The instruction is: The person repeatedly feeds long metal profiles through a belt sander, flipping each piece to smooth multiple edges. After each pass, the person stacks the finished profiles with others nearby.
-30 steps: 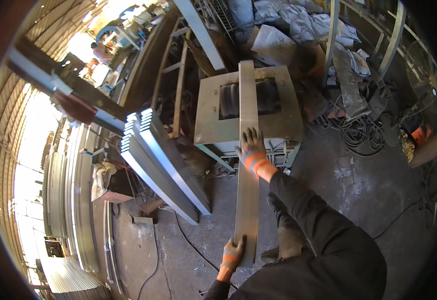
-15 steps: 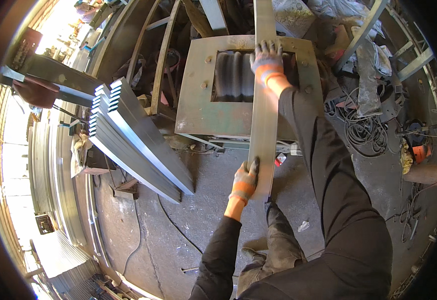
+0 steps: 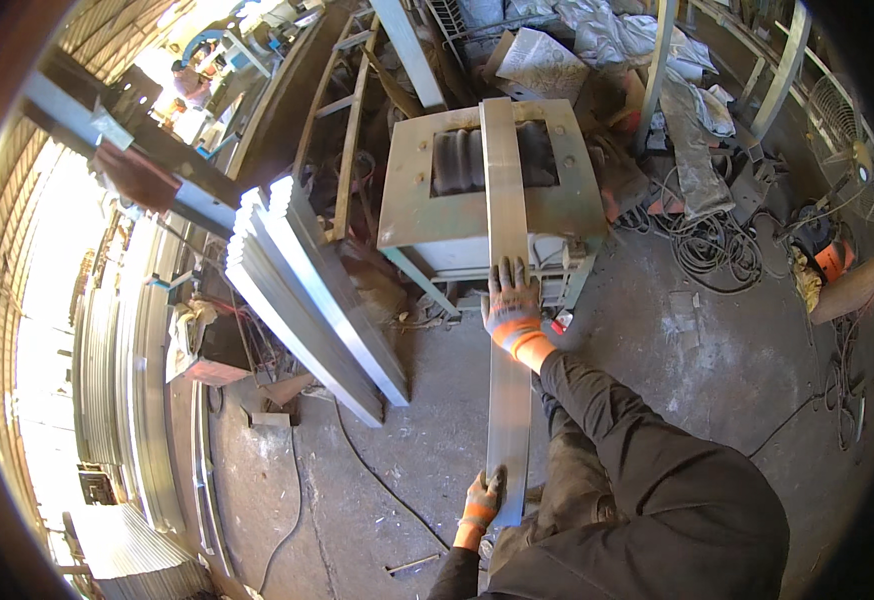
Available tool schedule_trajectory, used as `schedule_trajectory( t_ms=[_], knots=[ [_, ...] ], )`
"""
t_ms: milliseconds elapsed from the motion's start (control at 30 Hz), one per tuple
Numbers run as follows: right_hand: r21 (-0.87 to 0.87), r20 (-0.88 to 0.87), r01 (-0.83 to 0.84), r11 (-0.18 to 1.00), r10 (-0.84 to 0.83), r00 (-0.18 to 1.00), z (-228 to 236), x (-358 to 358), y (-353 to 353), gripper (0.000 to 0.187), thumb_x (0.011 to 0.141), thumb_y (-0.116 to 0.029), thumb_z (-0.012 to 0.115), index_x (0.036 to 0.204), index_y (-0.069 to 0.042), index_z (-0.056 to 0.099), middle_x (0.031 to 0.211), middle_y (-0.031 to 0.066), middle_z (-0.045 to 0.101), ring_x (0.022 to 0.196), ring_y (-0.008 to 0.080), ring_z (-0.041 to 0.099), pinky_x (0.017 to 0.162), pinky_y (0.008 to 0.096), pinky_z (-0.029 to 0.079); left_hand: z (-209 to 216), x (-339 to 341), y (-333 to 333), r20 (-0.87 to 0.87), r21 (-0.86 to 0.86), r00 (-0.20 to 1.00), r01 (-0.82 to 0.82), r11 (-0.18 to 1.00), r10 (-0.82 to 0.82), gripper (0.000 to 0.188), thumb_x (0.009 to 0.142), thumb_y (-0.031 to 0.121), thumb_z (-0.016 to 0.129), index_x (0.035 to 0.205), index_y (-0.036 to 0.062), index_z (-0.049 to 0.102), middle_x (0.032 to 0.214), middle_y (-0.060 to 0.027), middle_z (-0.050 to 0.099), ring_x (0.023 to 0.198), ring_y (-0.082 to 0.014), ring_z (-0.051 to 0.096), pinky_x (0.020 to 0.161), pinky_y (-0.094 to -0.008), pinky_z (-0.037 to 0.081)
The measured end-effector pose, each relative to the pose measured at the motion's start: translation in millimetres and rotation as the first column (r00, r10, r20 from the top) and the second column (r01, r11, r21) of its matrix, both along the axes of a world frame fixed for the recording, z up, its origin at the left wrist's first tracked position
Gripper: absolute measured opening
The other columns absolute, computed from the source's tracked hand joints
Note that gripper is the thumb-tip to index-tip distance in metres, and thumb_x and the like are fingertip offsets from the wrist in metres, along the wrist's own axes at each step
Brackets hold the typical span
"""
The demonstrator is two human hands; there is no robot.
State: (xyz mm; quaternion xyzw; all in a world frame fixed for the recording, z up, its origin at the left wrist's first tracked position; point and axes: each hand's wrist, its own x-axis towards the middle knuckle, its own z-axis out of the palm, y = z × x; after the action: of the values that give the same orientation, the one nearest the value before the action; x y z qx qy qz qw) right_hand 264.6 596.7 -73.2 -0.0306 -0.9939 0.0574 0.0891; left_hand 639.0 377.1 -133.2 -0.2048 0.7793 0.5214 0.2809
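A long flat metal bar (image 3: 506, 200) stretches from the top of a greenish metal machine (image 3: 407, 215) back toward my legs. Its far part crosses a rectangular opening where dark ribbed rollers (image 3: 454, 160) show. My right hand (image 3: 513, 310), in a grey and orange glove, lies flat on the bar just in front of the machine, fingers stretched out. Gloved the same way, my left hand (image 3: 480, 505) grips the bar's left edge near its close end, the thumb on top; the fingers underneath are hidden.
Left of the machine lean two stacks of long metal profiles (image 3: 307, 300). Cables (image 3: 377, 475) run across the concrete floor. To the right lie coiled hoses (image 3: 712, 250) and a standing fan (image 3: 847, 150). A wooden ladder-like frame (image 3: 350, 140) stands behind.
The bar has slid back toward me, and its far end now shows over the machine. Both hands have come nearer my body with it. The view has shifted too.
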Motion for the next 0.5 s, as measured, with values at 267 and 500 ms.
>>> schedule_trajectory(
  t_ms=[267,500],
  knots=[
    [-0.175,0.085,-0.062,0.983,0.078,0.993,19,204,-61,0.093,0.101,-0.053,0.070,0.176,-0.004,0.044,0.186,0.0227,0.038,0.173,0.0495,0.029,0.129,0.0750,0.032,56,195,-74,-0.113,-0.233,0.991,0.049,0.971,-0.077,0.059,0.110,0.060,0.071,0.121,0.0022,0.075,0.112,-0.0297,0.083,0.108,-0.0511,0.079,0.092,-0.0545,0.061],
    [-0.842,0.171,0.240,0.483,-0.183,0.968,-8,184,-77,0.131,0.080,-0.035,0.102,0.182,-0.002,0.028,0.185,0.0271,0.037,0.174,0.0434,0.031,0.141,0.0457,0.033,102,162,-64,-0.193,-0.701,0.939,0.071,0.709,-0.285,0.064,0.103,0.067,0.077,0.108,0.0042,0.068,0.093,-0.0243,0.078,0.090,-0.0519,0.077,0.082,-0.0615,0.060]
  ],
)
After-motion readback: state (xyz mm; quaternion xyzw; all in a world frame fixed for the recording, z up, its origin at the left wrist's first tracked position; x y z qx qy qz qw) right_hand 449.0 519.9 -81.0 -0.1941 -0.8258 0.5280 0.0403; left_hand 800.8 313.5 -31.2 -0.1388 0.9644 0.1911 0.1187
